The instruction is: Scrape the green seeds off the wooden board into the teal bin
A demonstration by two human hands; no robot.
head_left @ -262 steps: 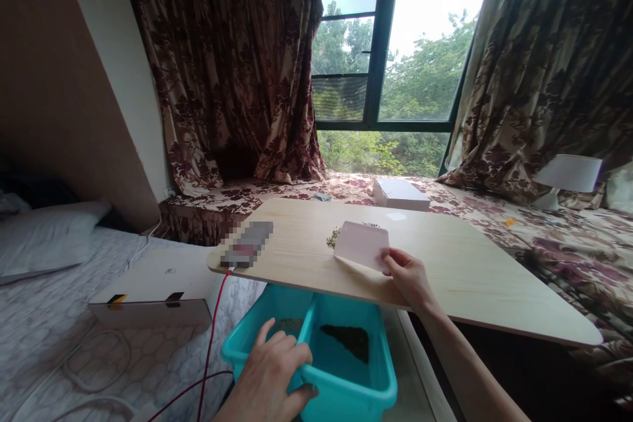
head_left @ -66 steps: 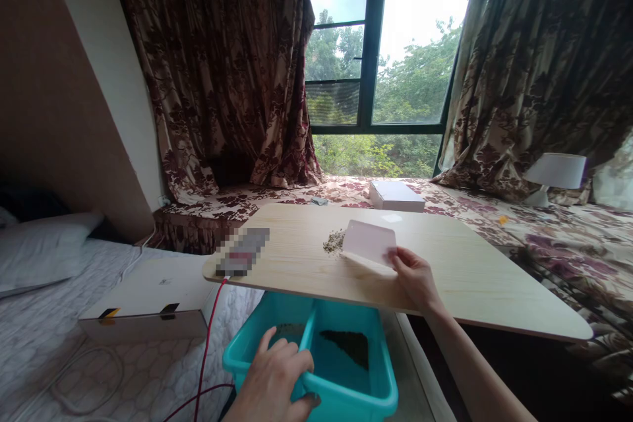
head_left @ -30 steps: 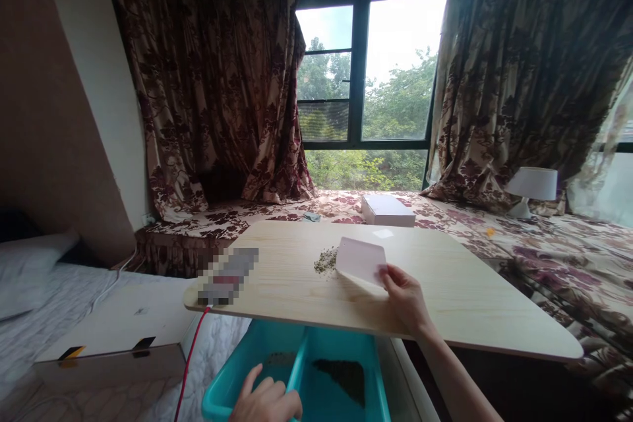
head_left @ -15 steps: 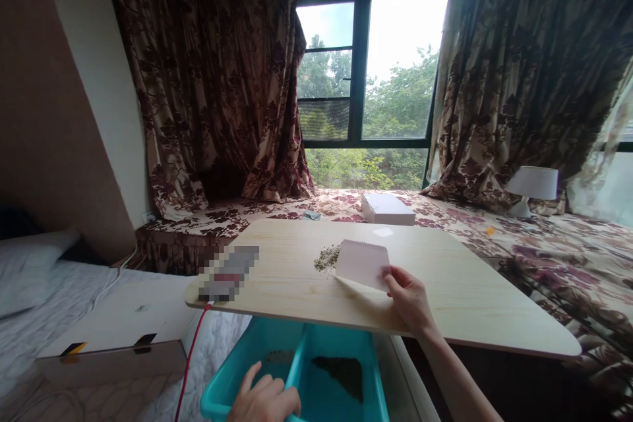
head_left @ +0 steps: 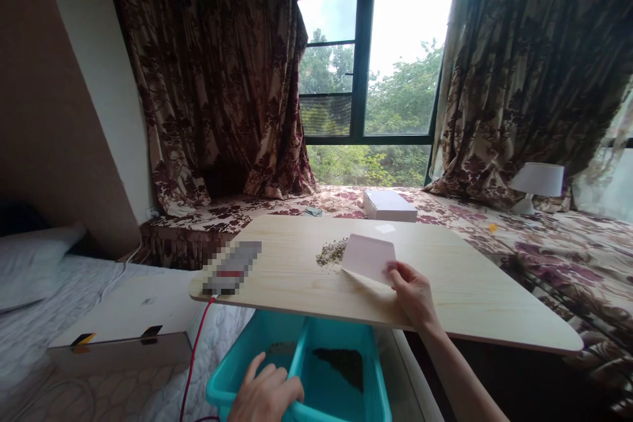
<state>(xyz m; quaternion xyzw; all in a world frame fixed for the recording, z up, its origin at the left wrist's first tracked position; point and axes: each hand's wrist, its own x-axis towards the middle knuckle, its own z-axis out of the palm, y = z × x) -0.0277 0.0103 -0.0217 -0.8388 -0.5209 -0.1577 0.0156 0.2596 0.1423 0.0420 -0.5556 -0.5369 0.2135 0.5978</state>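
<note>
My right hand (head_left: 413,291) pinches the near right corner of a thin, pale pinkish-white card (head_left: 370,257). The card is tilted over the tabletop, its left edge beside a loose pile of small greenish-brown grains (head_left: 331,253) and hiding part of it. Below the table's near edge, my left hand (head_left: 267,390) grips the near part of a teal two-compartment bin (head_left: 216,379), its thumb by the divider and index finger reaching over the left compartment. A dark heap of grains (head_left: 345,366) lies in the right compartment; a few grains (head_left: 281,347) show in the left one.
The pale wooden table (head_left: 484,303) bears a pixelated device (head_left: 232,268) at left, with a red cable (head_left: 192,359). A white box (head_left: 128,316) lies on the bed at left. Behind the table, a window ledge holds another white box (head_left: 390,206) and a lamp (head_left: 538,181).
The card has shifted slightly right, uncovering a little more of the grain pile. My left hand stays at the bin. The whole view has moved slightly.
</note>
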